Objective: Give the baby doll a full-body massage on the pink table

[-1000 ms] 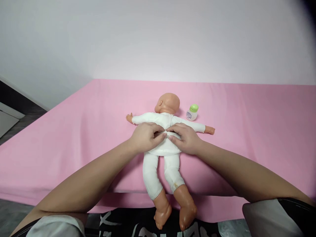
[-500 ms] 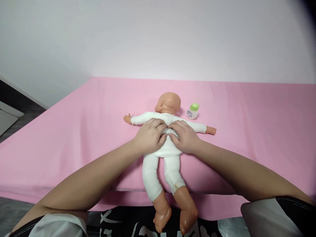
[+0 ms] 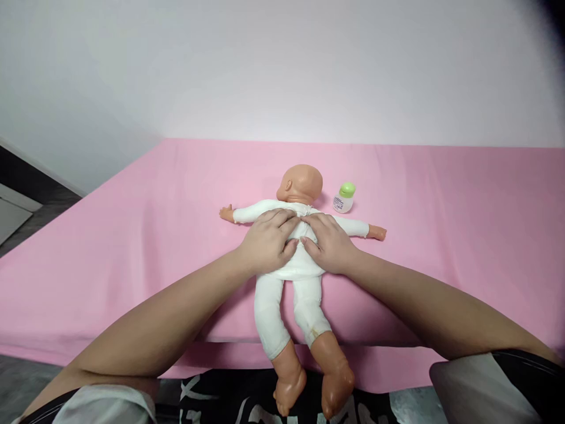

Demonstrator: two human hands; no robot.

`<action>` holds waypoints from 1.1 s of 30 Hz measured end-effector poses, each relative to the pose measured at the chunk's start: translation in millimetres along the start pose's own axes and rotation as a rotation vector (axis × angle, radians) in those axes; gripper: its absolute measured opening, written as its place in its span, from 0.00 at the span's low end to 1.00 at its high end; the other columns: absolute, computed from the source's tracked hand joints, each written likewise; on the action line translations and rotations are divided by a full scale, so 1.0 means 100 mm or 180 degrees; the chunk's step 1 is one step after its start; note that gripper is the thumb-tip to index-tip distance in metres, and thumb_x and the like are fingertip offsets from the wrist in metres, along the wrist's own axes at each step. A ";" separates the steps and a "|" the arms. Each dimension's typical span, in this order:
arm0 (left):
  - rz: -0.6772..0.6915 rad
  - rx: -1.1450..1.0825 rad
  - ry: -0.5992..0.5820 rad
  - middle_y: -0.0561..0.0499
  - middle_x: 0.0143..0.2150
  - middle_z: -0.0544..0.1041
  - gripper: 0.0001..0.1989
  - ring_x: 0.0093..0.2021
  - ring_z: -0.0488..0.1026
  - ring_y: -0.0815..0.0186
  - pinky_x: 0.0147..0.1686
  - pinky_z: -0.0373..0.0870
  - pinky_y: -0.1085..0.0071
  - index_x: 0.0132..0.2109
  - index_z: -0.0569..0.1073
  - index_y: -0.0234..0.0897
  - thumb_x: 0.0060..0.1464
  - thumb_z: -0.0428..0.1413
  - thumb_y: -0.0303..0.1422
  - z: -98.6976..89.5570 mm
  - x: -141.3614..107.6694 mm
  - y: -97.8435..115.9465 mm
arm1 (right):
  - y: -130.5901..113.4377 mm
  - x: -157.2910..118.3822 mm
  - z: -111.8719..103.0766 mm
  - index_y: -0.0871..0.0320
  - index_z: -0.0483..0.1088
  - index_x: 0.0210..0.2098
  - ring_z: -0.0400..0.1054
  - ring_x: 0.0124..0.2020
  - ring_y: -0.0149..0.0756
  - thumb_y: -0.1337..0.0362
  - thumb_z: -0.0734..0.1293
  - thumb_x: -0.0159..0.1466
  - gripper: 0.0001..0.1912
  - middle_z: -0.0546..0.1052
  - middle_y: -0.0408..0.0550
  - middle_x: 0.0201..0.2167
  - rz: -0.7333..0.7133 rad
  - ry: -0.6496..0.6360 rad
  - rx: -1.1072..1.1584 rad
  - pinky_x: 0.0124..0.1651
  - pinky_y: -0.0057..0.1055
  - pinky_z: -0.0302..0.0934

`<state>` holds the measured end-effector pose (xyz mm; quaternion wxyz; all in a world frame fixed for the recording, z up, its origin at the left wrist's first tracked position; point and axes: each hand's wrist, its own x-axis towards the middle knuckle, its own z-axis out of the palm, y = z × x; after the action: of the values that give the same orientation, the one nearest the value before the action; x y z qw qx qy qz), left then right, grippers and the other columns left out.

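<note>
A baby doll (image 3: 296, 265) with a white cloth body lies face down, its arms spread and its bald head turned to the left. My left hand (image 3: 271, 241) rests on the left side of the doll's back, fingers stretched out. On the right side of the back lies my right hand (image 3: 330, 242), also with its fingers extended. The fingertips of both hands come close together near the doll's spine seam. Neither hand holds anything. The doll's lower legs and feet hang over the front edge, toward my body.
A small clear bottle (image 3: 343, 203) with a green cap stands beyond the doll's right arm. Pink cloth (image 3: 176, 235) covers the table, which meets a white wall (image 3: 282, 70) at the back. Grey floor shows at the left.
The fingers of both hands have slid slightly up the doll's back, toward its neck. The doll and the bottle lie nearly as before.
</note>
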<state>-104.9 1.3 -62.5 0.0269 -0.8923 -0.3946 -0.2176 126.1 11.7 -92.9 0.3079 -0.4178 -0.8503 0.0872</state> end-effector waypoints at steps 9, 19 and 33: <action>-0.0036 -0.0026 0.0092 0.31 0.74 0.71 0.31 0.74 0.68 0.39 0.75 0.64 0.40 0.72 0.72 0.28 0.68 0.55 0.39 0.05 0.00 -0.04 | 0.00 -0.01 0.00 0.62 0.69 0.70 0.68 0.66 0.62 0.56 0.67 0.73 0.29 0.75 0.65 0.65 -0.0004 0.0057 -0.0060 0.73 0.62 0.63; -0.0236 0.0032 -0.0372 0.27 0.80 0.63 0.37 0.82 0.55 0.32 0.80 0.50 0.35 0.78 0.63 0.20 0.68 0.54 0.38 0.04 0.01 -0.03 | 0.06 0.04 0.03 0.63 0.64 0.75 0.64 0.74 0.65 0.54 0.66 0.73 0.35 0.70 0.67 0.74 0.0211 -0.0285 -0.0034 0.76 0.67 0.59; -0.1734 0.0009 0.0173 0.40 0.48 0.82 0.18 0.49 0.79 0.46 0.56 0.72 0.45 0.48 0.78 0.39 0.67 0.54 0.49 -0.33 0.01 -0.14 | 0.16 0.07 -0.12 0.53 0.73 0.60 0.73 0.60 0.57 0.47 0.62 0.77 0.22 0.81 0.57 0.58 0.0288 0.0571 0.0546 0.66 0.60 0.67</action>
<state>-126.3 5.0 -34.3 -0.0208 -0.7471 -0.6195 -0.2401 140.8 25.9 -86.8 0.4130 -0.4340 -0.7891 0.1356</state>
